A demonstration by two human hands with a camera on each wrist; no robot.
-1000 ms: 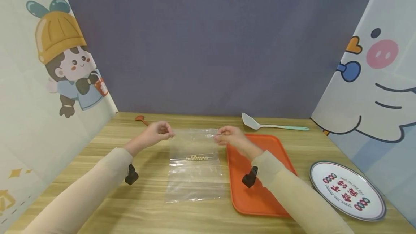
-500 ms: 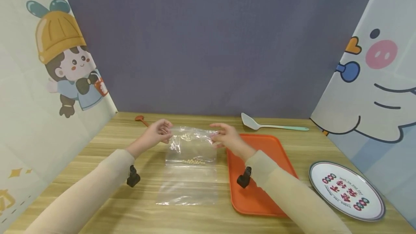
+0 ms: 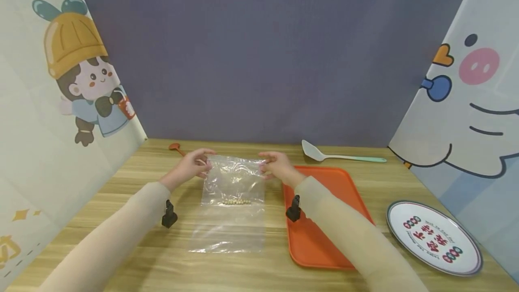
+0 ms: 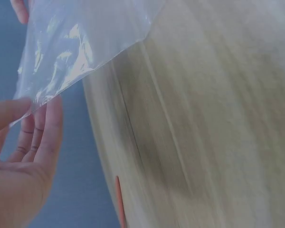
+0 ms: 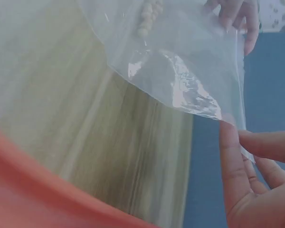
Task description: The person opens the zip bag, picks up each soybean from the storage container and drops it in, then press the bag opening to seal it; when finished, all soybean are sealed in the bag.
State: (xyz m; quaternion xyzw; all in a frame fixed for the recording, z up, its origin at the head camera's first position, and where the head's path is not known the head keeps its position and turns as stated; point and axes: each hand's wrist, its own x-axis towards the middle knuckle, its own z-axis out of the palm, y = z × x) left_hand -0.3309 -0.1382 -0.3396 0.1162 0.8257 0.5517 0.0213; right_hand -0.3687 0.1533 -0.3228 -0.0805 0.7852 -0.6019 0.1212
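A clear plastic bag (image 3: 233, 184) hangs between my two hands, its far edge raised and its near part spread over the wooden table. Small pale round beads or beans (image 3: 236, 202) lie in a row across a fold of the film. My left hand (image 3: 191, 167) pinches the far left corner; in the left wrist view the thumb (image 4: 12, 109) presses the film against the fingers. At the far right corner my right hand (image 3: 279, 167) pinches the bag the same way, its thumb (image 5: 263, 143) over the film in the right wrist view.
An orange tray (image 3: 316, 247) lies under my right forearm. Beyond it a white spatula with a mint handle (image 3: 324, 157) lies near the back wall. A printed white plate (image 3: 434, 238) stands at the right. Behind my left hand is a small red-brown spoon-like utensil (image 3: 175, 147).
Both hands have shifted slightly left and up with the bag. The bag's near edge has slid left, and the pale beads have moved left and slightly toward me.
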